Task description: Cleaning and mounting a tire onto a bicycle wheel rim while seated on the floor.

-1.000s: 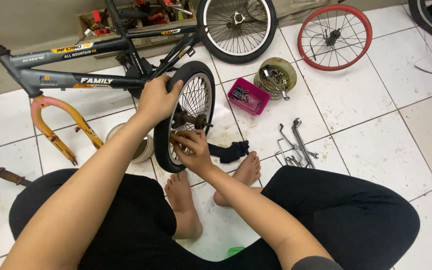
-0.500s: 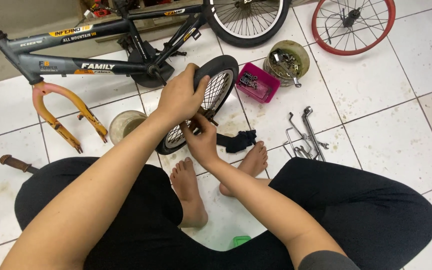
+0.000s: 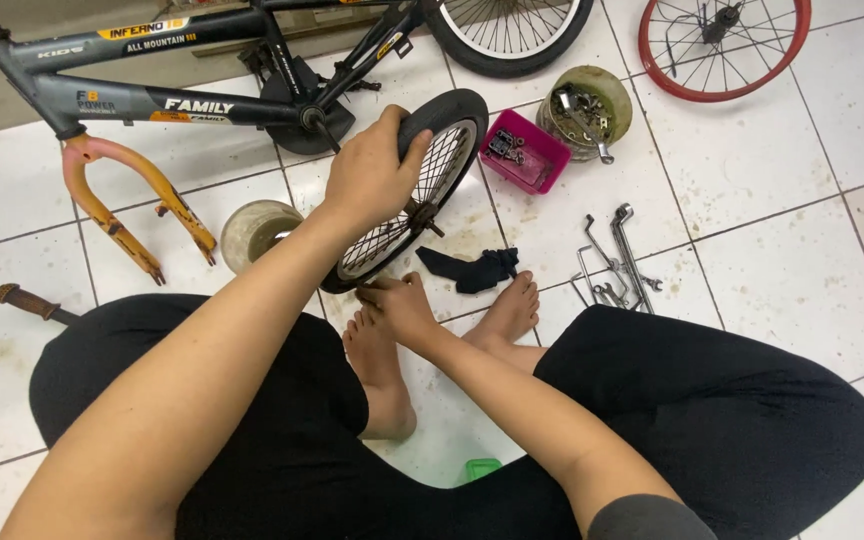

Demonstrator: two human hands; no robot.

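So the small black-tyred wheel (image 3: 407,190) is off the bike and standing on edge on the white tile floor (image 3: 752,290), centre of the frame, tilted a bit toward the upper right. Left hand (image 3: 372,175) is wrapped over the top of the tyre, fingers curled around it and holding it steady. Right hand (image 3: 399,305) sits low at the bottom edge of the wheel, just above the bare feet (image 3: 432,350), fingers pinched together against the rim or tyre there; can't tell whether it's gripping something small or just pressing. Progress-wise I'd say this is somewhere mid-job: the grey bike frame (image 3: 152,95) lies across the upper left with its orange fork (image 3: 122,195) empty, so the wheel is out and nothing looks refitted yet, and the axle hardware seems to be sitting loose in the containers. Count: three wheels in view, the one in hand, a black-tyred one (image 3: 507,30) at top centre still by the frame, and a bare red rim (image 3: 722,45) at top right. One pink tray (image 3: 524,152) of small parts, one round tin (image 3: 584,110) of bits, one pale bowl (image 3: 252,230) at left, one dark rag (image 3: 472,268), and a small pile of wrenches (image 3: 617,265), roughly three or four, hard to separate
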